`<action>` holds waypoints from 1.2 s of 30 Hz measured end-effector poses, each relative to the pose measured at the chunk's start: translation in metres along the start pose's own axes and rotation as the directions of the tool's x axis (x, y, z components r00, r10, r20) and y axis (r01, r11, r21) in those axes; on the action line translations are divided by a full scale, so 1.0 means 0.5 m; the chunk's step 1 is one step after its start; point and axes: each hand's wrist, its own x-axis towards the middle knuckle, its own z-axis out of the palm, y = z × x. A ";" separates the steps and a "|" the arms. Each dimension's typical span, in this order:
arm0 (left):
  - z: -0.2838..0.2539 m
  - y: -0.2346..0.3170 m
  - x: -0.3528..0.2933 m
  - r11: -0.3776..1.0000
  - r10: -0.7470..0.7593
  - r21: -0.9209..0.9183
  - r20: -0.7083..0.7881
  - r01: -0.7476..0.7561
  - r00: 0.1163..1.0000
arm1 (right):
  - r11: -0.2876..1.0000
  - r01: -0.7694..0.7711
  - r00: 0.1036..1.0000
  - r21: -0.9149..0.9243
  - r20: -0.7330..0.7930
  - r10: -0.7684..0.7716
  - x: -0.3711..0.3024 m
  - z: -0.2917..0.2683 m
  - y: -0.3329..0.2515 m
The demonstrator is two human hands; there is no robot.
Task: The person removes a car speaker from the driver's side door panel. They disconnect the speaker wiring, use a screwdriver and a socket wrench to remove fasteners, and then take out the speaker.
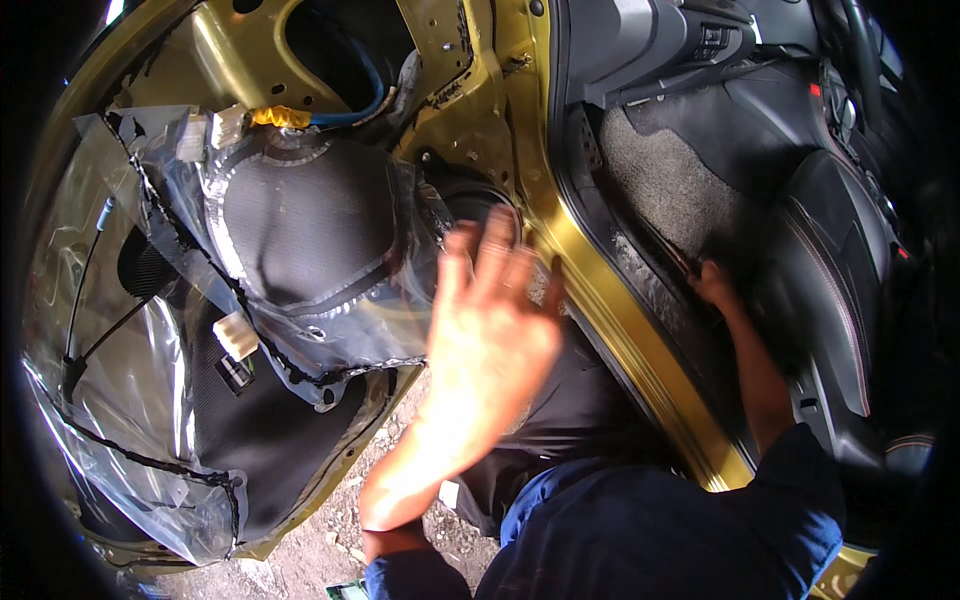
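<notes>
My left hand [490,320] is raised between the opened door and the gold door sill. Its fingers are spread and a little blurred, with nothing seen in them. Behind the fingertips is a round black speaker [482,196] at the door's edge, partly hidden by the hand. My right hand [714,285] reaches inside the car beside the seat, low by the sill. Its fingers look closed at a thin dark edge along the grey carpet [655,170]; what they grip is too small to make out.
The gold door [225,55] stands without its inner panel, showing clear plastic sheeting [85,300], black sealant, a white connector [236,336] and a blue-tipped cable [106,214]. A black seat [825,270] is at the right. Rough ground [310,530] lies below the door.
</notes>
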 end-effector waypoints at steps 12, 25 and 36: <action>-0.077 -0.179 -0.120 0.763 -0.568 -0.453 -0.132 0.461 0.812 | 0.981 0.097 0.977 0.169 -0.206 -0.061 -0.029 -0.050 -0.019; -0.037 -0.130 -0.082 0.860 -0.438 -0.361 -0.166 0.359 0.883 | 0.146 -0.114 0.757 0.983 0.181 -0.628 -0.285 -0.358 -0.456; -0.079 -0.021 -0.038 0.981 0.124 -0.137 -0.085 -0.135 0.989 | 0.343 0.172 0.906 0.923 -0.012 -0.423 -0.263 -0.348 -0.454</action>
